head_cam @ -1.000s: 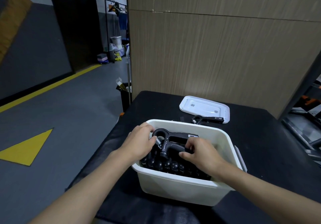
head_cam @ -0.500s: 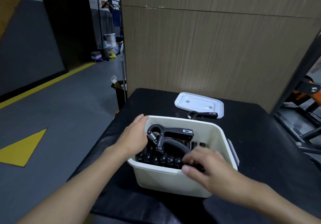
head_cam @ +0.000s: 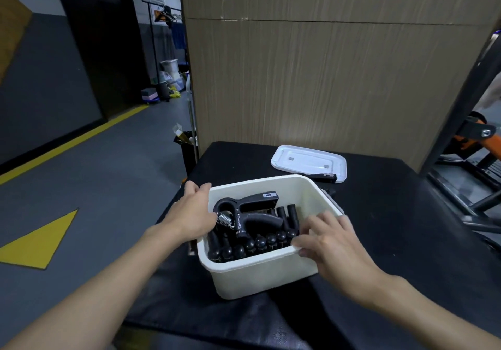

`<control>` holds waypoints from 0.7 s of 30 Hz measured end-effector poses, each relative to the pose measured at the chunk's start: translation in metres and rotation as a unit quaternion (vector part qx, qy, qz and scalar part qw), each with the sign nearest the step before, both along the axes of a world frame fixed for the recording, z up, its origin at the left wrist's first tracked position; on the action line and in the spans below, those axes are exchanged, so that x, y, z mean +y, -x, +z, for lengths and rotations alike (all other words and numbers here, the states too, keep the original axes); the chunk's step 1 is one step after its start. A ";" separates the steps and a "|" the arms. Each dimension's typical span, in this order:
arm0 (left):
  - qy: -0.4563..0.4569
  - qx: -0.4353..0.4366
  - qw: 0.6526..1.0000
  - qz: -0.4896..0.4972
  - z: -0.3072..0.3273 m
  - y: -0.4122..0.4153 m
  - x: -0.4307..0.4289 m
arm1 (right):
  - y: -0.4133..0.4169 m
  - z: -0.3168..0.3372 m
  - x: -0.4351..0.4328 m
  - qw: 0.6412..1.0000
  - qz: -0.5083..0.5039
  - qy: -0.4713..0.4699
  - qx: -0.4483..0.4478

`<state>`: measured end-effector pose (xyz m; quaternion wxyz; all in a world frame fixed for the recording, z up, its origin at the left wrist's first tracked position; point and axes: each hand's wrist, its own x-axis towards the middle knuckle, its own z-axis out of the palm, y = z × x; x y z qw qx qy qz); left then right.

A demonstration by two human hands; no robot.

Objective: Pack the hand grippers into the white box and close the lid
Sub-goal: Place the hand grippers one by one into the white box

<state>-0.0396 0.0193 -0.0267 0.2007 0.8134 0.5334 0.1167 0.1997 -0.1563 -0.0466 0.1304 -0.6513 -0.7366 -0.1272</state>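
The white box (head_cam: 260, 276) stands open on the black table, packed with several black hand grippers standing on end. One hand gripper (head_cam: 252, 214) with a steel spring lies across the top of them. My left hand (head_cam: 189, 214) grips the box's left wall, thumb inside by the spring and fingers outside. At the box's front right corner, my right hand (head_cam: 330, 241) has its fingers spread over the rim and holds nothing. The white lid (head_cam: 309, 162) lies flat behind the box. Another hand gripper (head_cam: 324, 177) rests against the lid's front edge.
The black table (head_cam: 393, 227) ends just left of the box, with grey floor below. A wood-panel wall (head_cam: 325, 78) rises right behind the lid. A black bin (head_cam: 187, 146) stands at the table's far left corner. A metal frame (head_cam: 474, 186) with orange parts is to the right.
My right hand has come out of the box and moved to its front right corner. The top hand gripper now lies free. My left hand stays on the left wall.
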 end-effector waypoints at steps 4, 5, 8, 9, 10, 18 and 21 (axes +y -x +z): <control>0.020 -0.006 0.999 0.048 0.002 0.013 -0.010 | -0.001 0.001 0.011 0.992 -0.086 -0.024 0.092; 0.028 0.002 0.998 0.057 0.002 0.015 -0.011 | 0.000 0.001 0.014 0.973 -0.124 -0.013 0.194; 0.026 -0.005 0.997 0.078 0.003 0.022 -0.006 | 0.005 -0.002 0.015 0.860 -0.199 0.060 0.466; 0.011 -0.024 0.996 0.083 0.004 0.023 -0.001 | 0.009 -0.004 0.014 0.818 -0.193 0.081 0.536; -0.009 -0.044 0.996 0.082 0.004 0.024 0.005 | 0.015 -0.006 0.012 0.776 -0.185 0.099 0.594; -0.028 -0.048 0.997 0.058 -0.002 0.019 0.022 | 0.044 -0.011 0.016 0.719 -0.178 0.096 0.665; -0.050 -0.027 0.996 0.072 0.003 0.022 0.020 | 0.038 -0.013 0.026 0.714 -0.176 0.097 0.671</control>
